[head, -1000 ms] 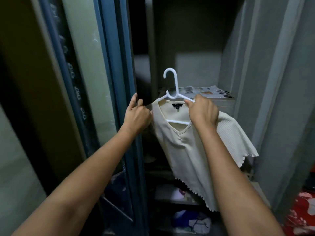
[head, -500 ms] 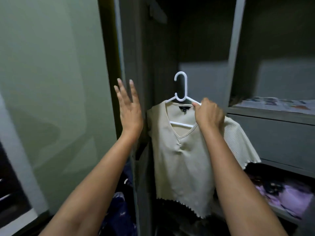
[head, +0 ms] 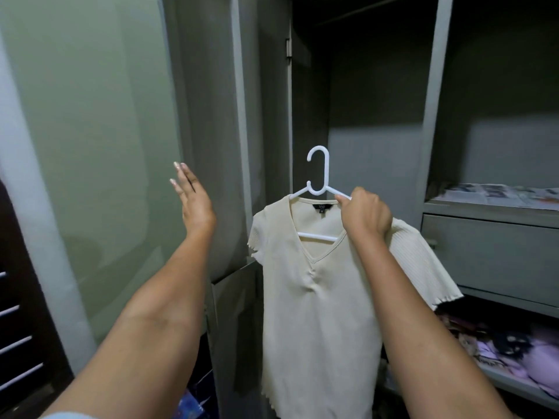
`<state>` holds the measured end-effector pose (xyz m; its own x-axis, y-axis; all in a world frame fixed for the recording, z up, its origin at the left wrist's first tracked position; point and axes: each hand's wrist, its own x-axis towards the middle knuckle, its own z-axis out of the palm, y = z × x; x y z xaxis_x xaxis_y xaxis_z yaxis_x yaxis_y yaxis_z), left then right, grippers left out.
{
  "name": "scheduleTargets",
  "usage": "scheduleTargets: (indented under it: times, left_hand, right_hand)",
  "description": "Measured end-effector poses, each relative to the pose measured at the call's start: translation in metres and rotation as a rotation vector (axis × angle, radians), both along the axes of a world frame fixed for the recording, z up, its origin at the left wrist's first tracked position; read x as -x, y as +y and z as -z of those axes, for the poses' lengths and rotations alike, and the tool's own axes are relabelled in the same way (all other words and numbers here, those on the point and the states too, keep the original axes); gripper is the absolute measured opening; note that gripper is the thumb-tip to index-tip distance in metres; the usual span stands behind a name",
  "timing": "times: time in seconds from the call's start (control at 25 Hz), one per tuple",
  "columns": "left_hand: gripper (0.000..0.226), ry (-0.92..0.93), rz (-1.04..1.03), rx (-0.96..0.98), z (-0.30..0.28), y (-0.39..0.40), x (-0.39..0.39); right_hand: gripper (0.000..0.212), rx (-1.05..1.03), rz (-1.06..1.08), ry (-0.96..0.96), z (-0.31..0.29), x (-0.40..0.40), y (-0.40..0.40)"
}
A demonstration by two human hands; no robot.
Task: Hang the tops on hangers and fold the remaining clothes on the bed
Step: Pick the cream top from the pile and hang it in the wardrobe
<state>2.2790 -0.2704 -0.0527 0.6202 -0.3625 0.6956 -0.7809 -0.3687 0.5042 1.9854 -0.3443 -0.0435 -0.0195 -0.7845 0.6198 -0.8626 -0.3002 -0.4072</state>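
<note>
Door [head: 121,146] was swung wide, rail space exposed for hanging | left hand [head: 193,204] was lifted off door, fingers straight and together, holding nothing, where it had gripped the edge | right hand [head: 364,216] was clamped on hanger [head: 317,173]; top [head: 317,297] was held before open wardrobe, not yet hung.

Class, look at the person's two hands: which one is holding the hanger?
The right hand grips the white hanger carrying the cream top; the left hand is open, holding nothing.
</note>
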Motion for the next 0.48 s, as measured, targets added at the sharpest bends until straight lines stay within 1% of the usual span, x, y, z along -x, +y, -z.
scheduleTargets:
  times: [0.04,0.12,0.2,0.28,0.4,0.48]
  left_hand:
    - [0.095,-0.034,-0.011,0.005,0.001,-0.003,-0.001]
    - [0.093,-0.166,-0.049,-0.020,0.004,-0.013,0.008]
    - [0.103,-0.252,-0.017,-0.061,0.006,-0.030,0.031]
    - [0.111,-0.293,0.112,-0.094,0.003,-0.052,0.067]
    - [0.106,-0.372,0.302,-0.125,-0.012,-0.091,0.127]
    - [0.101,-0.431,0.433,-0.102,-0.032,-0.115,0.173]
  right_hand:
    - [0.042,-0.011,0.010,-0.009,0.000,0.003,0.002]
    - [0.042,-0.020,0.036,-0.034,-0.004,0.015,0.005]
    - [0.042,-0.016,0.086,-0.061,-0.014,0.035,0.008]
    - [0.042,0.014,0.179,-0.090,-0.031,0.067,0.013]
    - [0.041,0.104,0.339,-0.114,-0.070,0.122,0.020]
    - [0.040,0.176,0.449,-0.115,-0.102,0.158,0.023]
